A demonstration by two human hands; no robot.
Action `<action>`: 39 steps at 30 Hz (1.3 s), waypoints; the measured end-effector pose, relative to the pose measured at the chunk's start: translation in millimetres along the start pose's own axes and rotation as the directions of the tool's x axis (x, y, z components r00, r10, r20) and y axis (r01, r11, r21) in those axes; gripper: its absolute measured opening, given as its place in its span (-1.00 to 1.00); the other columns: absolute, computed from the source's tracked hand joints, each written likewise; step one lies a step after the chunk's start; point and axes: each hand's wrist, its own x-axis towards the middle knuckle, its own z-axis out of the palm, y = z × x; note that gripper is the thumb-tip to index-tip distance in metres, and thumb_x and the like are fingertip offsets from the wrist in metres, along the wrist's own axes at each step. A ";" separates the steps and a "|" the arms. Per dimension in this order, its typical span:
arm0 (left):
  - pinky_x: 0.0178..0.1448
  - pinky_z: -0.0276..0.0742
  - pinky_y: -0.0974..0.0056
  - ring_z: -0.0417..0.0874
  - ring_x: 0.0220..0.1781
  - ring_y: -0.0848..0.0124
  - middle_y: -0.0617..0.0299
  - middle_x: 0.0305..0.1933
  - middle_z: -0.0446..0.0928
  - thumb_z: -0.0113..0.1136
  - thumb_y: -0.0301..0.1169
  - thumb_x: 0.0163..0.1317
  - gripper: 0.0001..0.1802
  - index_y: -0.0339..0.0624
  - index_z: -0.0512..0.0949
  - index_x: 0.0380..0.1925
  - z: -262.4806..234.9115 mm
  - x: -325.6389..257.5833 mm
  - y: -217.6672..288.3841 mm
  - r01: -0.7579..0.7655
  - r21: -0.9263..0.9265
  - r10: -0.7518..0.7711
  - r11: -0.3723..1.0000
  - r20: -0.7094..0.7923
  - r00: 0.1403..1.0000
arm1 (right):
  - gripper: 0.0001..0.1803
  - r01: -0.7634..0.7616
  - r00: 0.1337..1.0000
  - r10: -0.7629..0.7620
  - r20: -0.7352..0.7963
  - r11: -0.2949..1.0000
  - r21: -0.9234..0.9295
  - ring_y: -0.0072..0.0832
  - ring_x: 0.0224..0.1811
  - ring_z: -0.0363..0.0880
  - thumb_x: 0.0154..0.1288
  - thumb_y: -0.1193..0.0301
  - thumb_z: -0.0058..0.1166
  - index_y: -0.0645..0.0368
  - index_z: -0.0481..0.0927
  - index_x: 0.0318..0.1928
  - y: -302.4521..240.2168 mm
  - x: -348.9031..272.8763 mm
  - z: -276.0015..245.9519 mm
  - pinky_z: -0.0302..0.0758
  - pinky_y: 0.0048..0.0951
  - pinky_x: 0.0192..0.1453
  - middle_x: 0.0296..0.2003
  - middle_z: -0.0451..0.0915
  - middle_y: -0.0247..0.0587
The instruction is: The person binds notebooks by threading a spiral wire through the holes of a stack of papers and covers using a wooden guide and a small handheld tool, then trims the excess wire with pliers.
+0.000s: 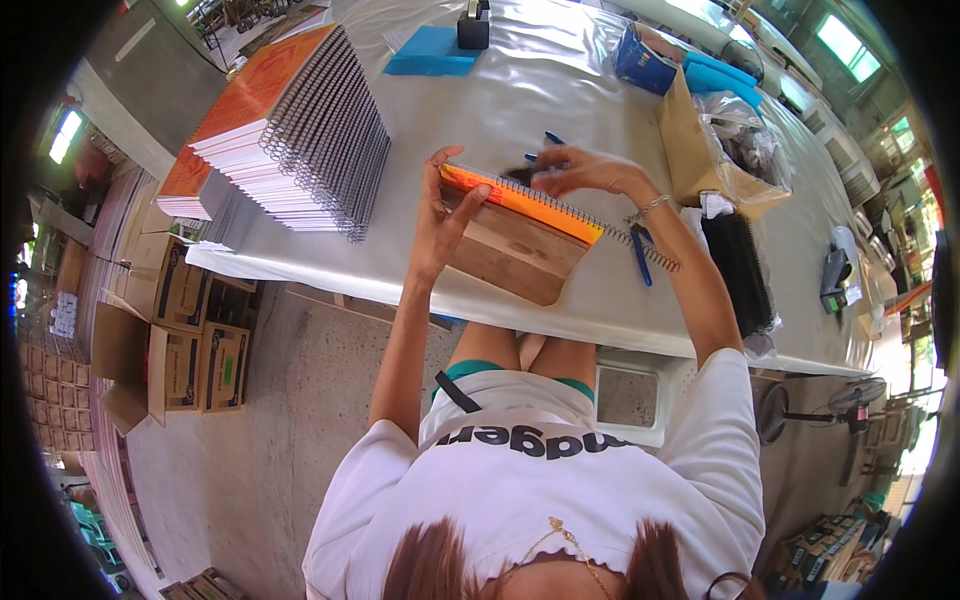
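Observation:
An orange-covered notebook [540,205] stands tilted on its edge at the table's front, its spine upward. My left hand [450,215] grips its left end, thumb on the near face and fingers behind. A black wire spiral [655,255] runs along the spine, and its loose end sticks out past the notebook's right end. My right hand [580,170], fingers curled and slightly blurred, is just beyond the spine. Whether it touches the spiral or the small dark object by its fingertips cannot be made out. A brown wooden board [520,260] lies under the notebook.
Tall stacks of spiral-bound orange notebooks [300,140] rise at left. A blue-handled tool [640,255] lies under my right forearm. At right are a cardboard box [690,145] lined with plastic and a bundle of black spirals [740,265]. A blue sheet [433,50] lies at the back.

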 end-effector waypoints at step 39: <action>0.23 0.30 0.41 0.37 -0.03 0.57 0.34 -0.10 0.42 0.13 -0.31 0.51 -0.41 -0.11 0.22 0.46 -8.5 1.9 -13.1 0.015 -0.191 -0.003 0.981 0.064 0.998 | -0.18 -0.030 0.996 0.059 0.062 0.917 -0.398 -0.56 -0.28 0.64 0.21 -0.33 0.20 0.19 0.65 0.08 -27.0 21.4 -7.3 0.52 -0.41 -0.26 -0.18 0.63 -0.41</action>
